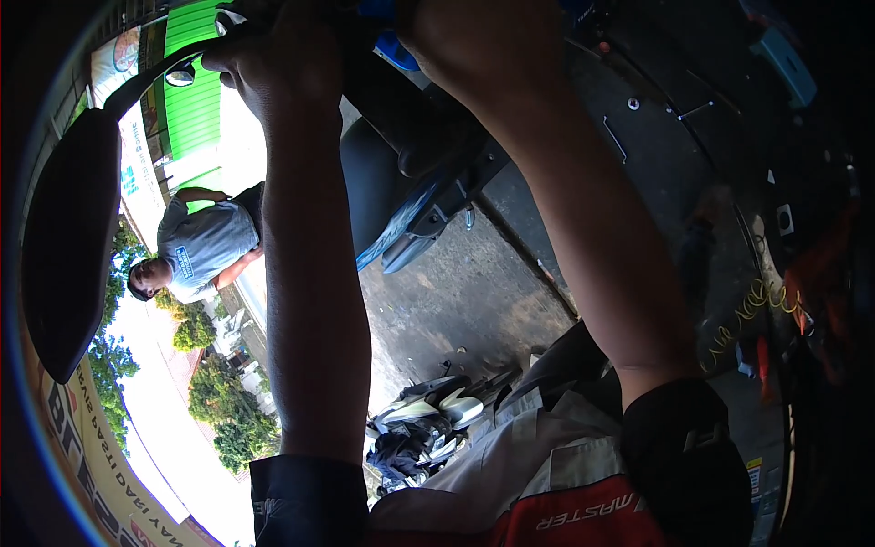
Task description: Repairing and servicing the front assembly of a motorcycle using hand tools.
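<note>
Both my arms reach up to the top edge of the picture, over a blue and black motorcycle. My left hand is closed beside the stem of a black rear-view mirror; what its fingers grip is lost in shadow. My right hand is bent into a curl at the top edge, close to a blue panel. Its fingertips and whatever they hold are out of sight. Between my forearms a dark handlebar grip slants downward, apart from both hands.
A person in a grey shirt stands to the left. Parked motorcycles are below. On the dark floor at the right lie a thin metal rod, a T-shaped tool and a coiled yellow hose. A light-blue object is at upper right.
</note>
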`<action>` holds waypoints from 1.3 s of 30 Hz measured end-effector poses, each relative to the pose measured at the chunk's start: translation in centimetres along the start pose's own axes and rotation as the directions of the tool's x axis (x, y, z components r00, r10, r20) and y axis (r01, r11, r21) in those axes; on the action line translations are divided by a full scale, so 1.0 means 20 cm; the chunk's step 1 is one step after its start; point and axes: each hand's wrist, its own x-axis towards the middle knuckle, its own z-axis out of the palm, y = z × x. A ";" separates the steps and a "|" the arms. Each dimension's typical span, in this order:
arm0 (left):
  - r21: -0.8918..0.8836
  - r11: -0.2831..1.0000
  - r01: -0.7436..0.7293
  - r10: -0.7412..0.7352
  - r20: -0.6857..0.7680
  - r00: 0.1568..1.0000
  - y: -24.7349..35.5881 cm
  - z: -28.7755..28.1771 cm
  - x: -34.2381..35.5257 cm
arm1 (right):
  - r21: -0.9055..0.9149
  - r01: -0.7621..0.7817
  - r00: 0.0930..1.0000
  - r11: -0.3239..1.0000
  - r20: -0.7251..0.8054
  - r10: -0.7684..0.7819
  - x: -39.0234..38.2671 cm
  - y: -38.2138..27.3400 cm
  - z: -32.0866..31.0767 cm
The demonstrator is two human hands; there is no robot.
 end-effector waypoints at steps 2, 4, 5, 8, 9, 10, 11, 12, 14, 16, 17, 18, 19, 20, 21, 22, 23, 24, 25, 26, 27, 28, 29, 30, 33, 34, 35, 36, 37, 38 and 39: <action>-0.195 0.980 0.040 -0.015 0.129 0.992 -0.01 0.00 0.00 | 0.011 0.056 0.998 0.998 -0.012 -0.056 -0.01 -0.02 0.00; -0.209 0.977 0.044 -0.029 0.076 0.997 -0.02 0.01 -0.01 | 0.019 0.057 0.998 0.998 -0.012 -0.057 -0.02 -0.03 0.00; -0.220 0.974 0.050 -0.046 0.025 0.999 -0.03 0.01 -0.02 | 0.027 0.056 0.998 0.998 -0.009 -0.056 -0.02 -0.04 0.00; -0.153 0.988 0.022 -0.007 0.099 0.995 -0.02 0.00 0.01 | 0.045 0.148 0.986 0.988 -0.088 -0.144 -0.01 -0.04 0.00; -0.153 0.988 0.024 -0.009 0.098 0.995 -0.02 -0.01 0.01 | 0.045 0.148 0.986 0.988 -0.086 -0.144 0.01 -0.03 0.00; -0.155 0.988 0.023 -0.008 0.095 0.995 -0.03 -0.01 0.02 | 0.002 0.146 0.989 0.989 -0.030 -0.146 0.04 -0.02 0.00; -0.162 0.987 0.024 -0.010 0.090 0.996 -0.03 -0.02 0.02 | -0.041 0.145 0.989 0.989 0.025 -0.144 0.07 0.00 0.00; -0.163 0.986 0.024 -0.010 0.087 0.996 -0.04 -0.02 0.02 | -0.043 0.142 0.990 0.989 0.024 -0.141 0.12 0.03 -0.01; -0.168 0.986 0.021 -0.008 0.079 0.997 -0.04 -0.02 0.01 | 0.081 0.351 0.924 0.933 0.129 -0.359 0.23 0.10 -0.04; -0.165 0.986 0.017 -0.006 0.070 0.998 -0.04 -0.02 0.00 | 0.141 0.428 0.868 0.893 0.213 -0.449 0.34 0.13 -0.05; -0.163 0.986 0.012 -0.001 0.067 0.998 -0.03 -0.02 -0.02 | 0.201 0.498 0.794 0.843 0.285 -0.537 0.38 0.14 -0.05; -0.163 0.987 0.014 -0.003 0.066 0.998 -0.02 -0.01 -0.02 | 0.210 0.498 0.740 0.841 0.404 -0.539 0.43 0.15 -0.07; -0.167 0.986 0.010 0.000 0.060 0.998 -0.02 -0.01 -0.03 | 0.212 0.499 0.739 0.840 0.401 -0.541 0.46 0.16 -0.09; -0.164 0.986 0.007 0.003 0.060 0.998 -0.01 -0.01 -0.04 | 0.267 0.483 0.697 0.834 0.459 -0.551 0.48 0.16 -0.11; -0.164 0.986 0.004 0.005 0.057 0.998 0.00 -0.01 -0.05 | 0.231 0.492 0.656 0.839 0.536 -0.532 0.50 0.13 -0.10; -0.162 0.987 0.002 0.007 0.055 0.998 0.00 -0.01 -0.06 | 0.195 0.506 0.609 0.840 0.608 -0.509 0.52 0.10 -0.09; -0.160 0.987 0.001 0.007 0.048 0.999 0.01 0.00 -0.06 | 0.193 0.507 0.608 0.840 0.610 -0.507 0.54 0.09 -0.10; -0.155 0.988 -0.003 0.010 0.041 0.999 0.01 -0.01 -0.06 | 0.173 0.533 0.581 0.828 0.636 -0.507 0.56 0.09 -0.13; -0.151 0.989 -0.004 0.009 0.032 0.999 0.02 -0.01 -0.07 | 0.155 0.559 0.553 0.814 0.662 -0.506 0.57 0.09 -0.14; -0.140 0.990 -0.003 0.007 0.025 1.000 0.02 0.00 -0.06 | 0.155 0.561 0.549 0.813 0.665 -0.506 0.58 0.08 -0.15; -0.124 0.992 -0.009 0.011 0.012 1.000 0.03 0.00 -0.07 | 0.166 0.565 0.590 0.808 0.603 -0.537 0.57 0.08 -0.15; -0.100 0.995 -0.012 0.011 -0.005 1.000 0.03 0.02 -0.06 | 0.175 0.570 0.628 0.803 0.537 -0.563 0.56 0.08 -0.15; -0.061 0.998 -0.020 0.018 -0.031 0.999 0.04 0.02 -0.08 | 0.170 0.574 0.626 0.801 0.540 -0.563 0.54 0.08 -0.16; -0.006 1.000 -0.026 0.025 -0.056 0.998 0.04 0.04 -0.08 | 0.162 0.573 0.674 0.803 0.464 -0.574 0.49 0.09 -0.15; 0.213 0.964 -0.160 0.185 -0.105 0.977 0.04 0.07 -0.13 | 0.178 0.536 0.785 0.825 0.256 -0.565 0.32 0.11 -0.13; 0.283 0.889 -0.360 0.388 -0.049 0.920 0.04 0.07 -0.15 | 0.136 0.491 0.826 0.860 0.243 -0.510 0.27 0.11 -0.14; 0.314 0.834 -0.455 0.482 -0.012 0.876 0.03 0.06 -0.15 | 0.096 0.438 0.865 0.894 0.227 -0.448 0.23 0.11 -0.14; 0.340 0.767 -0.544 0.570 0.026 0.821 0.03 0.06 -0.14 | 0.121 0.424 0.881 0.898 0.175 -0.440 0.20 0.11 -0.14; 0.169 0.938 -0.304 0.303 0.031 0.953 0.03 0.04 -0.12 | 0.123 0.423 0.882 0.898 0.174 -0.439 0.19 0.10 -0.14; 0.084 0.983 -0.165 0.161 0.061 0.985 0.02 0.03 -0.10 | 0.102 0.375 0.900 0.922 0.198 -0.388 0.18 0.09 -0.13; 0.009 1.000 -0.016 0.015 0.090 0.996 0.02 0.02 -0.08 | 0.080 0.325 0.916 0.942 0.220 -0.334 0.17 0.08 -0.13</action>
